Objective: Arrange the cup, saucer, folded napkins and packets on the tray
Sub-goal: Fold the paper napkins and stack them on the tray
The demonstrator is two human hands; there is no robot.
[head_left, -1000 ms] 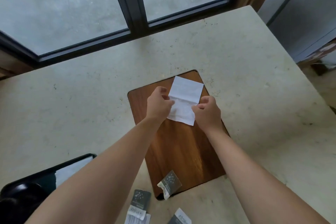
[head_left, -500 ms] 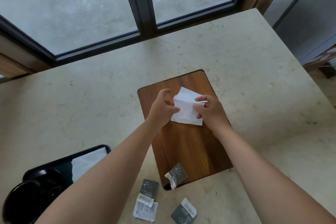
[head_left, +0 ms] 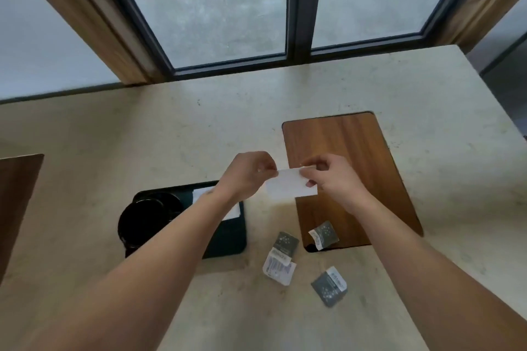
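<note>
We're folding a napkin (head_left: 291, 186) — both hands (head_left: 248, 172) (head_left: 332, 177) pinch its top edge; next, lay it on the tray (head_left: 228, 236), at the worktop's near-left.

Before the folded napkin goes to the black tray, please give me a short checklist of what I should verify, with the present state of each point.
1. Napkin held at both ends: ok, left hand and right hand both pinch it.
2. Napkin folded: ok, it shows as a narrow strip; whether the edges line up, cannot tell.
3. Free spot on the tray: ok, bare dark surface at its near right; the left forearm hides part.
4. Cup already on the tray: cannot tell, it sits at the tray's left end, with no saucer visible.
5. Packets on the tray: not ok, they lie on the table and on the wooden board.
</note>
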